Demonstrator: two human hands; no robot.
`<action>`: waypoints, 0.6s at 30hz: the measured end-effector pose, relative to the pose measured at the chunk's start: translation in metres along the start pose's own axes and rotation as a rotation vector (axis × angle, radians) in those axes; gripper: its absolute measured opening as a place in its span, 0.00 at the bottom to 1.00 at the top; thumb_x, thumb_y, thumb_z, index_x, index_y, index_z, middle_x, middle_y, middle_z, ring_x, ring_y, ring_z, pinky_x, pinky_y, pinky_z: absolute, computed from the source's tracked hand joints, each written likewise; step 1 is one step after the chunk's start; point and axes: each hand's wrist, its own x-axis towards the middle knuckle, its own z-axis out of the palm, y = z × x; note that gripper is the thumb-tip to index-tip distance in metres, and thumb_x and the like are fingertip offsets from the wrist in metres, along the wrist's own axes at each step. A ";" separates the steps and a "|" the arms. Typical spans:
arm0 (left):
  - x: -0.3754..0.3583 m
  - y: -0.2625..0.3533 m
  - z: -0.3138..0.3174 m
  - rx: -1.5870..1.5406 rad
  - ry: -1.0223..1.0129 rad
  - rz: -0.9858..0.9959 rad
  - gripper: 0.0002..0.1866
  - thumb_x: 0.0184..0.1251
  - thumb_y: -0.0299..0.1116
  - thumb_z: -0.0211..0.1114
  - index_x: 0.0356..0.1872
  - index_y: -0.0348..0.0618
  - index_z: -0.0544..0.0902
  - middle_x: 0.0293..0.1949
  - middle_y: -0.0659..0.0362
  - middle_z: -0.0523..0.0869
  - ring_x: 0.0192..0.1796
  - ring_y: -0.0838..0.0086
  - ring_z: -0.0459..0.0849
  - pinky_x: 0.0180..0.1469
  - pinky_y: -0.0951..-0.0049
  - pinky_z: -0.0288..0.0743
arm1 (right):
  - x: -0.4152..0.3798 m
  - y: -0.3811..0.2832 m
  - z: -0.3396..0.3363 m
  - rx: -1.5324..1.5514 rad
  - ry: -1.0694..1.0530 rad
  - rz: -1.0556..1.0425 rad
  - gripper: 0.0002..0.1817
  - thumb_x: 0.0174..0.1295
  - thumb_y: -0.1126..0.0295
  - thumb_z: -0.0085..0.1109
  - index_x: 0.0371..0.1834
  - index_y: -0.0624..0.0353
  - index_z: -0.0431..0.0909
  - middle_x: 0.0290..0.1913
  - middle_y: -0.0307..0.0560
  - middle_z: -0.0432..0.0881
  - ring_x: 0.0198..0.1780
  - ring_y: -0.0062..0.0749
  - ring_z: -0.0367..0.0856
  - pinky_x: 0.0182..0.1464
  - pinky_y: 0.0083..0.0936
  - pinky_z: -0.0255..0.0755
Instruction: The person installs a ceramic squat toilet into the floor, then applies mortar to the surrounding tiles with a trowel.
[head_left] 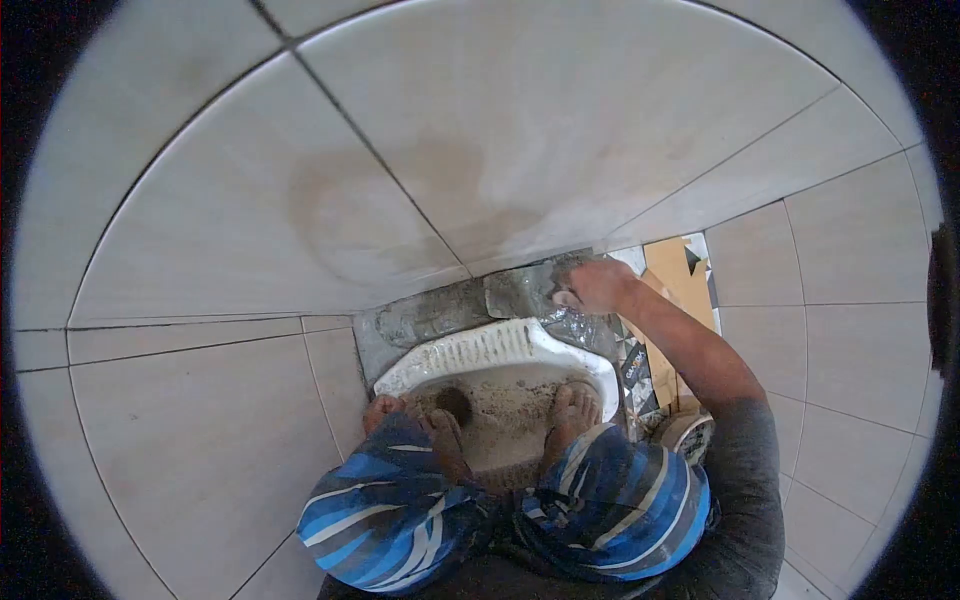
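My right hand point(597, 287) is closed at the right end of a flat grey trowel-like tool point(520, 291); its handle is hidden by my fingers. The tool lies over wet grey mortar point(425, 315) on the ledge between the wall and a white squat toilet point(468, 352). Sand-coloured grit covers the toilet's basin, and its dark drain hole point(454, 404) shows near my foot. My feet stand in and at the edge of the toilet. My left hand is out of view.
A large tiled wall point(590, 130) with a damp brownish patch rises right in front. More tiled walls point(190, 440) close in on both sides. On the right floor lie cardboard sheets point(668, 285) over patterned tiles, with a round bucket-like container point(692, 434) beside my knee.
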 end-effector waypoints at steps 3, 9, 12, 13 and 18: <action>0.002 -0.004 0.000 -0.008 -0.031 0.027 0.19 0.67 0.47 0.73 0.27 0.42 0.80 0.23 0.64 0.80 0.27 0.79 0.74 0.30 0.70 0.70 | 0.011 0.014 0.004 -0.046 0.008 0.004 0.27 0.71 0.42 0.52 0.48 0.55 0.84 0.40 0.60 0.87 0.48 0.56 0.87 0.52 0.51 0.80; 0.012 -0.012 -0.006 -0.049 -0.044 0.081 0.19 0.67 0.46 0.73 0.27 0.42 0.81 0.23 0.64 0.80 0.27 0.79 0.75 0.30 0.70 0.71 | 0.014 0.055 0.024 -0.030 0.075 0.005 0.26 0.69 0.42 0.55 0.46 0.55 0.85 0.42 0.58 0.88 0.49 0.55 0.86 0.53 0.50 0.79; 0.008 -0.021 -0.010 -0.071 -0.043 0.089 0.18 0.67 0.46 0.72 0.27 0.42 0.81 0.23 0.64 0.80 0.27 0.79 0.75 0.30 0.70 0.71 | -0.002 0.071 0.025 -0.016 0.093 0.026 0.24 0.68 0.43 0.56 0.46 0.53 0.85 0.42 0.58 0.88 0.48 0.56 0.86 0.53 0.50 0.79; 0.007 -0.024 -0.011 -0.078 -0.040 0.091 0.18 0.67 0.46 0.72 0.28 0.42 0.81 0.23 0.64 0.80 0.27 0.79 0.75 0.30 0.70 0.71 | -0.009 0.077 0.023 -0.020 0.103 0.055 0.24 0.68 0.43 0.56 0.47 0.52 0.85 0.41 0.58 0.88 0.48 0.56 0.86 0.52 0.50 0.79; 0.005 -0.024 -0.008 -0.059 -0.005 0.079 0.18 0.67 0.45 0.73 0.28 0.41 0.81 0.23 0.64 0.80 0.27 0.79 0.76 0.31 0.71 0.71 | -0.055 0.101 0.015 -0.082 0.086 0.149 0.25 0.68 0.41 0.54 0.47 0.50 0.86 0.39 0.57 0.87 0.45 0.56 0.87 0.51 0.51 0.79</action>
